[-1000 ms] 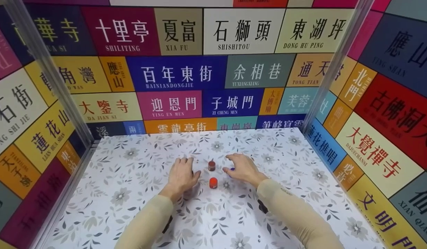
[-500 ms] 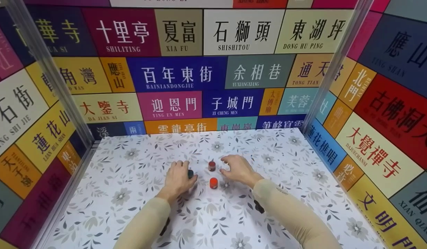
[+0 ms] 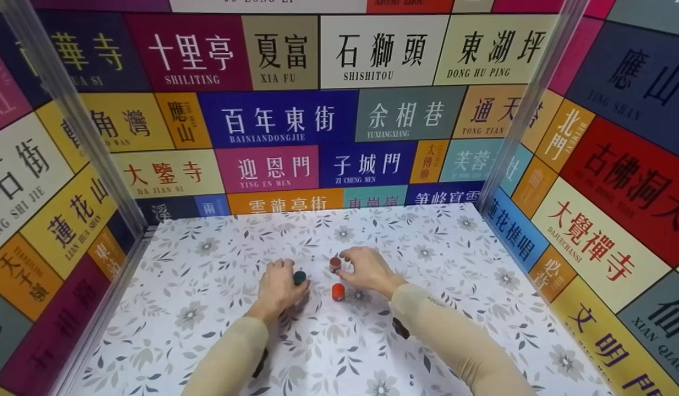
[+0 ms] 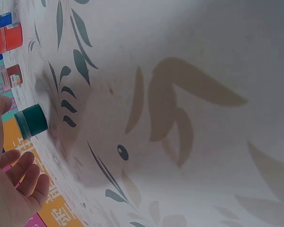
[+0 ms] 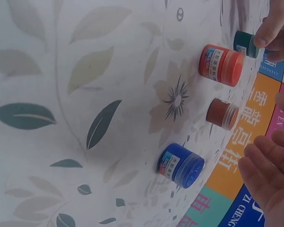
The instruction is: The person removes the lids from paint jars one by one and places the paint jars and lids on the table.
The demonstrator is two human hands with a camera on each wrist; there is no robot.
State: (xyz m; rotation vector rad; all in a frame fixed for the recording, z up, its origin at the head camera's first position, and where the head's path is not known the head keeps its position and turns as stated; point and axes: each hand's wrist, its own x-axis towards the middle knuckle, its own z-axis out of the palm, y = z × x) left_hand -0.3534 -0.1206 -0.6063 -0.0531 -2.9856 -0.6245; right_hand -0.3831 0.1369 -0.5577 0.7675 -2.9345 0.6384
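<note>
Beside the thumb of my left hand [image 3: 279, 289] stands a small green paint jar [image 3: 300, 277]. In the left wrist view a gap shows between this green jar [image 4: 32, 121] and the loosely bent fingers. My right hand [image 3: 368, 270] reaches in from the right, thumb and fingers parted near a brown paint jar [image 3: 335, 264]. The right wrist view shows the brown jar [image 5: 222, 113] apart from those fingers. An orange-red paint jar [image 3: 338, 292] stands nearer the body, between both hands. A blue paint jar [image 5: 181, 165] appears in the right wrist view; in the head view the right hand hides it.
White paper with grey leaves and flowers covers the table [image 3: 328, 352]. Colourful panels with large characters [image 3: 279, 118] wall in the back and both sides. Clear upright strips [image 3: 78, 118] mark the corners.
My right hand has moved left toward the brown jar, and the blue jar has gone from sight beneath it. My left hand has shifted slightly nearer the body, bringing the green jar into view.
</note>
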